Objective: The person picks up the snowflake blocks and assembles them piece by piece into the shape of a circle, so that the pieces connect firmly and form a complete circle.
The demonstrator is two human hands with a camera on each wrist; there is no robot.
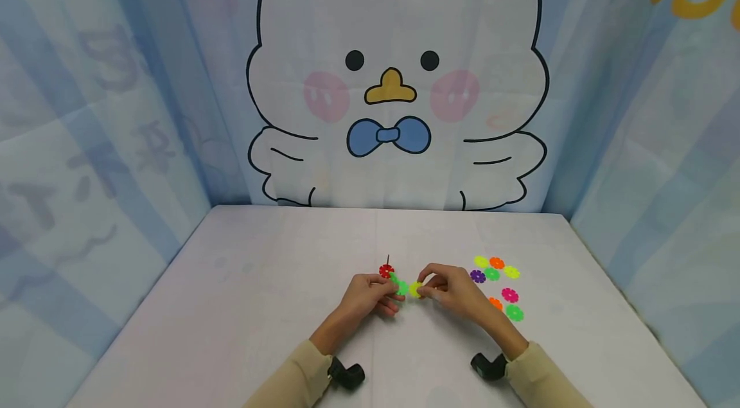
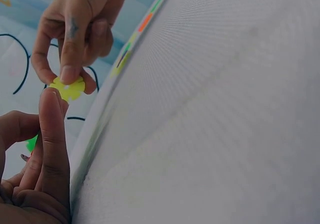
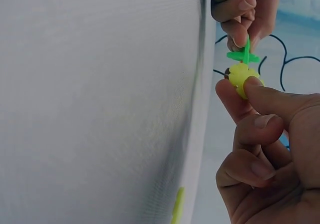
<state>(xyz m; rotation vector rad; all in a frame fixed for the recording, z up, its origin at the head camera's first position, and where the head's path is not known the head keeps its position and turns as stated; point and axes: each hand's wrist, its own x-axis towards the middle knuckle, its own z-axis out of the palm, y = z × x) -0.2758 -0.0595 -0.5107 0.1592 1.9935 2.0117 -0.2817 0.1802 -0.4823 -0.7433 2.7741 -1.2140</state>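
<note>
My left hand (image 1: 369, 293) pinches green notched plastic discs (image 1: 403, 288) between thumb and fingers. Two of these green discs (image 3: 243, 57) cross each other at an angle in the right wrist view. With thumb and forefinger, my right hand (image 1: 455, 290) pinches a yellow notched disc (image 2: 69, 88) by its edge. That yellow disc is held close to the green pair; whether they touch I cannot tell. Just beyond my left fingers is a red disc (image 1: 386, 271) with a thin dark stick (image 1: 388, 259) rising above it. Whether the red disc is joined to the green ones is hidden.
Loose discs lie right of my right hand: a purple one (image 1: 477, 276), a pink one (image 1: 510, 295), a green one (image 1: 514, 313) and several others. The white table (image 1: 260, 292) meets a printed curtain (image 1: 399, 183) at the back. Black wrist devices (image 1: 489, 367) sit below both wrists.
</note>
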